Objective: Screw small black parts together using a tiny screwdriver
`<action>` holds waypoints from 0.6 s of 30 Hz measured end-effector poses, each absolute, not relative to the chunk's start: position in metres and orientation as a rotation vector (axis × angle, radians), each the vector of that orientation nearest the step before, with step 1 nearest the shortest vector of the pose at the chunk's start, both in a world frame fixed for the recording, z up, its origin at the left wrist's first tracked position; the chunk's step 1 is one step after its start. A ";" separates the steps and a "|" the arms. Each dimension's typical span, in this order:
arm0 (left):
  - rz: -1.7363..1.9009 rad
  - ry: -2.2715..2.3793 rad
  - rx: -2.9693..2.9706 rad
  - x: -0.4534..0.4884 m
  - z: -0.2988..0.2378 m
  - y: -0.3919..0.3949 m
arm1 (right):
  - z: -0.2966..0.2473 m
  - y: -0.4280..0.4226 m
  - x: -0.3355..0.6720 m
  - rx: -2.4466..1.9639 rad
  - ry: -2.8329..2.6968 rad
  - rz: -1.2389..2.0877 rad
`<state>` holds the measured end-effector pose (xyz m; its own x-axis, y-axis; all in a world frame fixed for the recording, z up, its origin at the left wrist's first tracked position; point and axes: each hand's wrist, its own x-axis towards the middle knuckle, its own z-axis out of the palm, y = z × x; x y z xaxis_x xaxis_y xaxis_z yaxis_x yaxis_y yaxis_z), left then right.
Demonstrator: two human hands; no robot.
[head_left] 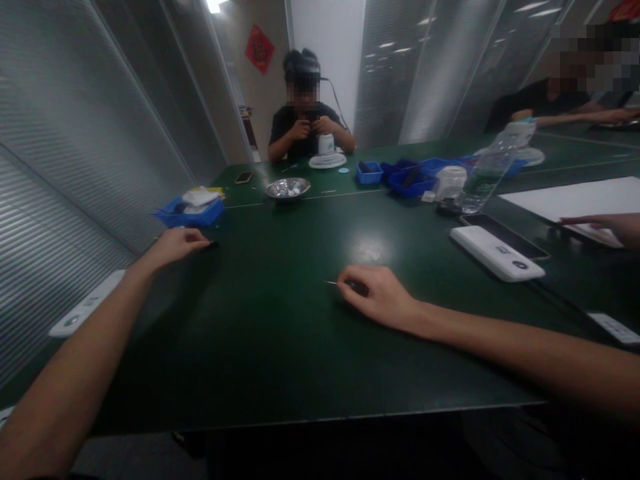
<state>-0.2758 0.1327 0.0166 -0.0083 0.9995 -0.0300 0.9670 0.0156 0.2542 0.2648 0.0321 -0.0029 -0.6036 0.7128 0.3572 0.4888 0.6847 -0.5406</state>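
My right hand [383,293] is closed around a small screwdriver [358,287], low over the green table. Its dark handle lies inside my fingers and its thin metal shaft points left. Over at the left, my left hand [175,248] has its fingertips pinched together on a small dark object [213,245] at the table top, too blurred to name. Just beyond that hand is a blue tray [213,212] with white tissue and a yellow item in it.
Further back stand a metal bowl [289,189] of small parts, a white fan [327,161] by a person opposite, and blue bins [369,175]. On the right are a white power bank [495,253], a phone [505,235], a bottle [487,173] and another person's hand [625,228].
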 end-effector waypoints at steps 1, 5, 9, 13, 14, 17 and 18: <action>0.226 2.096 2.077 -0.274 0.017 0.133 | -0.002 0.032 0.265 -0.919 -2.341 0.532; 0.200 2.172 2.116 -0.262 0.018 0.135 | 0.000 0.031 0.265 -0.923 -2.351 0.551; 0.217 2.239 2.217 -0.252 0.015 0.136 | -0.001 0.032 0.265 -0.922 -2.358 0.563; 0.171 2.196 2.334 -0.245 0.012 0.134 | -0.002 0.032 0.265 -0.927 -2.355 0.553; 0.161 2.175 2.370 -0.243 0.012 0.132 | -0.002 0.032 0.265 -0.927 -2.354 0.554; 0.064 2.221 2.479 -0.234 0.011 0.125 | -0.001 0.031 0.265 -0.918 -2.354 0.559; 0.003 2.269 2.498 -0.230 0.010 0.123 | -0.001 0.030 0.265 -0.915 -2.355 0.564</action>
<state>-0.2300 0.1226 0.0104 0.1082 0.9818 0.1564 0.9821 -0.0812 -0.1697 0.2651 0.0303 -0.0011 -0.6200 0.7095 0.3350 0.4808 0.6809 -0.5524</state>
